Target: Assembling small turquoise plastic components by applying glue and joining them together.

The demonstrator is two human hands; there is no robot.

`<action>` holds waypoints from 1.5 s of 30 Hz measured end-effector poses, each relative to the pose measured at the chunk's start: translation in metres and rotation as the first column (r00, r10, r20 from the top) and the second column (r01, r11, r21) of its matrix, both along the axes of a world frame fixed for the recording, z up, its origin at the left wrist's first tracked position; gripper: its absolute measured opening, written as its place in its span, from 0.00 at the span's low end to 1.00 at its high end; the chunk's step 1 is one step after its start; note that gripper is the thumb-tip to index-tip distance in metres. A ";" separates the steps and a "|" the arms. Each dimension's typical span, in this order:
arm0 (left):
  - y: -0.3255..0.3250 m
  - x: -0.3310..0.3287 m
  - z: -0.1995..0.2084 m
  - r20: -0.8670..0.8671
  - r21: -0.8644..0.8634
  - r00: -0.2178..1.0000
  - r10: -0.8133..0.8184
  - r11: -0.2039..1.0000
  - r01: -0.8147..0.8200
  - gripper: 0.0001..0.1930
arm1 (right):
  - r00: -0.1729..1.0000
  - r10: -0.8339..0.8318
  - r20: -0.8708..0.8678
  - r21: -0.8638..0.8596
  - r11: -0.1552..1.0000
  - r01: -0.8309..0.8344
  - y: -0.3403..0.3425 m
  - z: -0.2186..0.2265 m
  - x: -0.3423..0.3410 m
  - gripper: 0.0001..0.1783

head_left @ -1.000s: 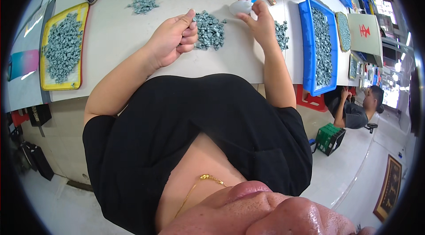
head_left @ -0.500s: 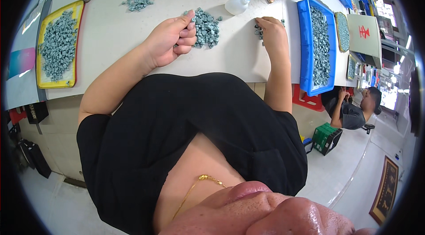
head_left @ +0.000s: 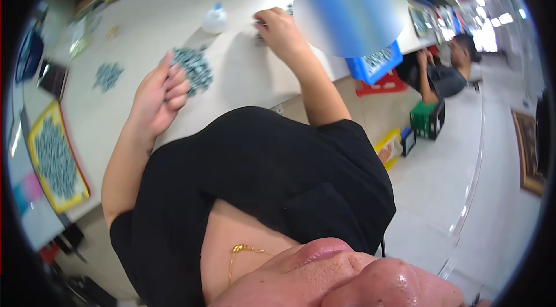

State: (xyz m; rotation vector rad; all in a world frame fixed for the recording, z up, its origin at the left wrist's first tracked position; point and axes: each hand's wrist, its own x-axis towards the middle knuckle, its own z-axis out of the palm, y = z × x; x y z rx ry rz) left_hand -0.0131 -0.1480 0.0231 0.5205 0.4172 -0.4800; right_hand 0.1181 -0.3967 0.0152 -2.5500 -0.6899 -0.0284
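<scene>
Looking down from the head camera, the view is tilted and takes in a white tabletop running away from the person's black shirt. The left hand rests at the near edge of a loose heap of small grey-green parts, its fingers curled loosely inward with the tips against the heap, placed as if to draw pieces from it; whether a piece sits inside the curl cannot be told. The right hand lies further along the tabletop, fingers bunched narrow and pressed down on something small near a few more of the same parts, though the blur there makes it hard to say what it grips. A small white squeeze bottle stands upright between the two hands, within easy reach of either. A second, smaller heap of parts lies well apart to the left, and a yellow tray filled with the same pieces sits at the tabletop's left end. A blue crate stands at the right edge. Another person sits beyond, on the far right.
</scene>
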 end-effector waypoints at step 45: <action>-0.008 -0.018 0.005 0.303 0.222 0.930 0.207 0.934 -0.281 0.16 | 0.625 0.391 0.675 0.310 0.618 -0.722 0.109 0.002 -0.059 0.14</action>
